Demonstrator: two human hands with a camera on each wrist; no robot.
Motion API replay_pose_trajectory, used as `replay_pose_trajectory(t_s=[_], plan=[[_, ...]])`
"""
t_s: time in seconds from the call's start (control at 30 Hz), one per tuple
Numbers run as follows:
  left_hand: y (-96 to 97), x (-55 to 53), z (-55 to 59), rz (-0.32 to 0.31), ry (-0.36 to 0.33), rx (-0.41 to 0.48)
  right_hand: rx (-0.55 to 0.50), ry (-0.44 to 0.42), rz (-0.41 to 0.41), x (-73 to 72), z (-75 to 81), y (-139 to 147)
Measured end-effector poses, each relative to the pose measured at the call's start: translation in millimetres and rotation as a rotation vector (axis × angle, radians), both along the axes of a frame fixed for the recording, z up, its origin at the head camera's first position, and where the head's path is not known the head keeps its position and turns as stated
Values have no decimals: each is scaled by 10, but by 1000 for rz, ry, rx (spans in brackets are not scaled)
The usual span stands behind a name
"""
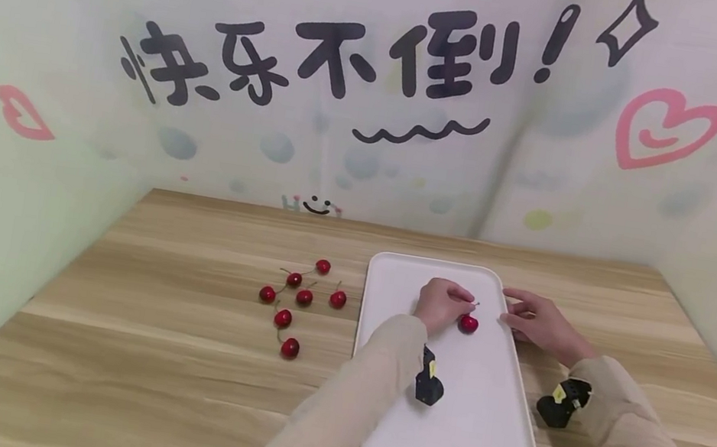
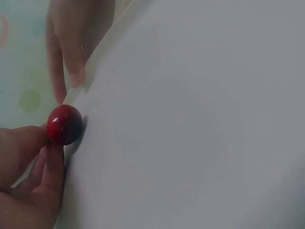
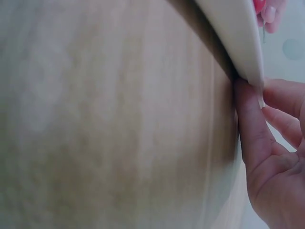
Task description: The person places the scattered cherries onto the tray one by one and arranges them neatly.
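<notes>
A white rectangular tray (image 1: pixel 440 421) lies on the wooden table. Over its upper right part, my left hand (image 1: pixel 442 305) pinches a cherry (image 1: pixel 469 323) by its thin stem, between thumb and fingers. In the left wrist view the red cherry (image 2: pixel 64 125) appears just past the fingertips, close over the white surface. My right hand (image 1: pixel 545 327) is at the tray's right edge. The right wrist view shows its thumb (image 3: pixel 252 119) on the outer side of the rim and the fingers across it, gripping the edge.
Left of the tray, several cherries with stems (image 1: pixel 283 318) lie loosely grouped on the table (image 1: pixel 136 360). A printed cloth wall (image 1: pixel 313 155) rises behind the table. Small black devices (image 1: pixel 428 381) sit at both wrists.
</notes>
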State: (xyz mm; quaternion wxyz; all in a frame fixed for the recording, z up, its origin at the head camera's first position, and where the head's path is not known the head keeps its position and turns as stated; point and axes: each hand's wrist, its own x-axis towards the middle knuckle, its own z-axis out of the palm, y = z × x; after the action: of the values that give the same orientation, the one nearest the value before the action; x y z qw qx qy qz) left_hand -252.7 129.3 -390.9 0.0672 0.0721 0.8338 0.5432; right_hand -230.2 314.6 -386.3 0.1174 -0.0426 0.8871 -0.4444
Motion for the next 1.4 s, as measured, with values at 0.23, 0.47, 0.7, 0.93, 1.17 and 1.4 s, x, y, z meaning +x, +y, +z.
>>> replay_pose_trajectory(t_s=[0.23, 0.47, 0.7, 0.93, 1.17, 1.4], plan=[[-17, 15, 7, 46, -14, 21, -7, 15, 20, -13, 23, -41], [-7, 35, 12, 78, -31, 30, -6, 11, 19, -9, 39, -40], [-19, 38, 8, 80, -34, 41, -20, 8, 18, -8, 49, -44], [-85, 26, 25, 57, -19, 28, -8, 4, 22, -24, 34, -27], [-262, -10, 97, -13, 33, -24, -24, 10, 28, -26, 22, -33], [-522, -10, 253, -127, 27, -69, 0, 11, 27, -17, -2, -11]])
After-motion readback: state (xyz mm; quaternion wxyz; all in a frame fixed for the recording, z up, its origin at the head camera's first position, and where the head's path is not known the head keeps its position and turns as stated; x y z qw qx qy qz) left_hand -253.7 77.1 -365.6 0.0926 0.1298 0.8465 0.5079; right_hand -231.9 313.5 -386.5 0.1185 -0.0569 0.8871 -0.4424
